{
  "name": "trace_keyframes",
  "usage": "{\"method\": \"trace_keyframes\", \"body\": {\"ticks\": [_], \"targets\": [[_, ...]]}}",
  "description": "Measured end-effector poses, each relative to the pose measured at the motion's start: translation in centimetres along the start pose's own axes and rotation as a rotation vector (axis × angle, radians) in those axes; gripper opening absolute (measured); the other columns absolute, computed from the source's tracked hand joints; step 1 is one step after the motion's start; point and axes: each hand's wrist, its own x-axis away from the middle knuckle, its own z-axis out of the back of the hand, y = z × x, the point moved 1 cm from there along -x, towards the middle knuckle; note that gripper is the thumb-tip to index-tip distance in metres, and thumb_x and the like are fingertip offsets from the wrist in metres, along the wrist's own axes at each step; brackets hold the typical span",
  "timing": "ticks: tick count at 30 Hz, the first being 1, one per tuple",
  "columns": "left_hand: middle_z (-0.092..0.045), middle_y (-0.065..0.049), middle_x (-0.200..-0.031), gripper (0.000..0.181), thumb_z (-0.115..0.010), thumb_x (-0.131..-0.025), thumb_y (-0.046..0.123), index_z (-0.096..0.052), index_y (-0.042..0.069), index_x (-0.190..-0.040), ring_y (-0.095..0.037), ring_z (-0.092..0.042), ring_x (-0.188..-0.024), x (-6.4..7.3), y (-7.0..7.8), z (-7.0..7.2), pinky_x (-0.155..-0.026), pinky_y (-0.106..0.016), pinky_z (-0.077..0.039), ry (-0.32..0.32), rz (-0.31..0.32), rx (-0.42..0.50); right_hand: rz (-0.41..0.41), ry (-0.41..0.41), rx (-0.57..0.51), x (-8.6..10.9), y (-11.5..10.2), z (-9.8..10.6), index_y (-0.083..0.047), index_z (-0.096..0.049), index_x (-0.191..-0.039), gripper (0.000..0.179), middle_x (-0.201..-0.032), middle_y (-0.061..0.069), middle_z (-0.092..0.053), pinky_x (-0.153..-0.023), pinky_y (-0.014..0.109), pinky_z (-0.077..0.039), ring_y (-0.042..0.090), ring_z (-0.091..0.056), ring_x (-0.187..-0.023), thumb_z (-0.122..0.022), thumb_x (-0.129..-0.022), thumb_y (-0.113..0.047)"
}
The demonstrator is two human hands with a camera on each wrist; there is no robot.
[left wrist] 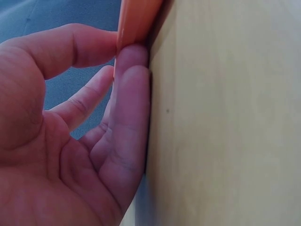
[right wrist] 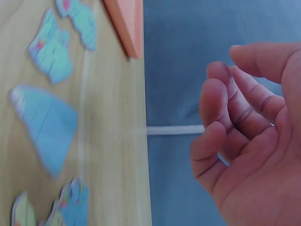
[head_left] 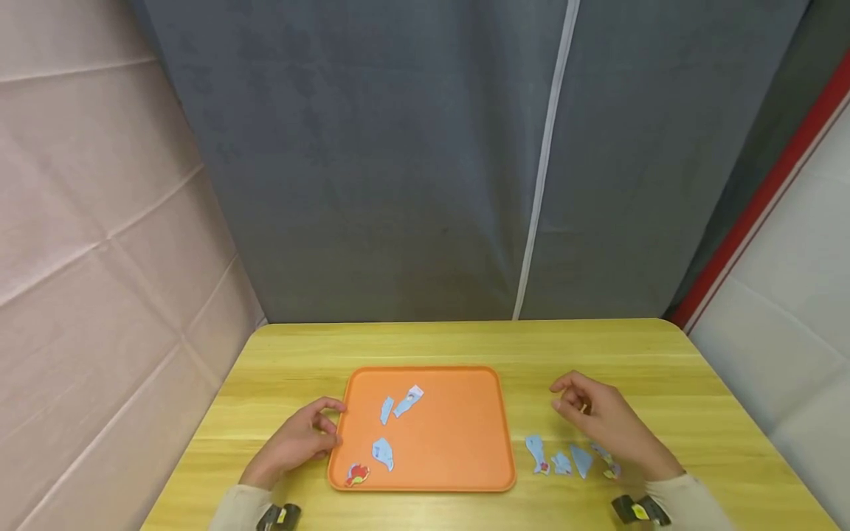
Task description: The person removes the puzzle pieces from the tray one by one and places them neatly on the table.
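My left hand (head_left: 299,441) is at the left edge of an orange tray (head_left: 458,442), holding its rim between thumb and fingers. In the left wrist view the thumb (left wrist: 89,44) meets the tray's rim (left wrist: 136,21) while the other fingers bend low against the table. My right hand (head_left: 600,413) hovers over the table right of the tray, loosely curled and holding nothing. Below it lie irregular light-blue puzzle pieces, among them a triangular one (right wrist: 49,122) and one with a red spot (head_left: 535,451).
Inside the tray are a long blue piece (head_left: 409,400), a narrow piece (head_left: 387,410), a rounded piece (head_left: 383,453) and a red piece (head_left: 357,474) in the near left corner. A grey curtain (head_left: 398,184) hangs behind the wooden table (head_left: 598,346).
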Motion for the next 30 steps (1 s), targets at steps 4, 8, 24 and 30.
{"method": "trace_keyframes", "body": {"ticks": [4,8,24,30], "targets": [[-0.061,-0.009,-0.092,0.058,-0.074,-0.085,-0.003,-0.056,0.004,-0.140,-0.017,-0.054,-0.068,0.0,0.0,0.0,-0.055,-0.024,-0.046,-0.005,-0.004,-0.002,0.025,-0.004,-0.023,-0.7,-0.4,-0.7,-0.014,-0.067,-0.119,0.016,-0.083,0.001,-0.066,-0.059,0.028,-0.049,0.009,-0.054,-0.064,-0.069,-0.103,-0.018],[-0.061,-0.010,-0.092,0.057,-0.073,-0.085,-0.003,-0.056,0.004,-0.140,-0.017,-0.054,-0.068,0.0,0.0,0.0,-0.056,-0.025,-0.047,-0.007,-0.007,-0.004,0.042,-0.009,-0.014,-1.4,-0.9,-1.2,-0.017,-0.067,-0.119,0.017,-0.083,-0.002,-0.068,-0.061,0.028,-0.050,0.008,-0.057,-0.066,-0.070,-0.103,-0.021],[-0.061,-0.011,-0.092,0.057,-0.075,-0.084,-0.002,-0.057,0.004,-0.138,-0.018,-0.056,-0.069,0.3,0.3,0.2,-0.057,-0.025,-0.049,0.006,-0.007,-0.009,0.107,-0.044,-0.064,-4.2,-2.8,-4.0,-0.015,-0.067,-0.119,0.017,-0.083,-0.002,-0.068,-0.062,0.027,-0.050,0.007,-0.058,-0.069,-0.070,-0.103,-0.018],[-0.061,-0.010,-0.091,0.056,-0.074,-0.085,-0.002,-0.057,0.003,-0.138,-0.018,-0.055,-0.068,0.1,0.2,0.2,-0.056,-0.025,-0.048,0.000,-0.013,-0.012,0.141,-0.068,-0.064,-5.4,-3.6,-5.0,-0.017,-0.067,-0.118,0.017,-0.084,-0.004,-0.067,-0.058,0.026,-0.049,0.007,-0.057,-0.067,-0.070,-0.102,-0.015]]}}
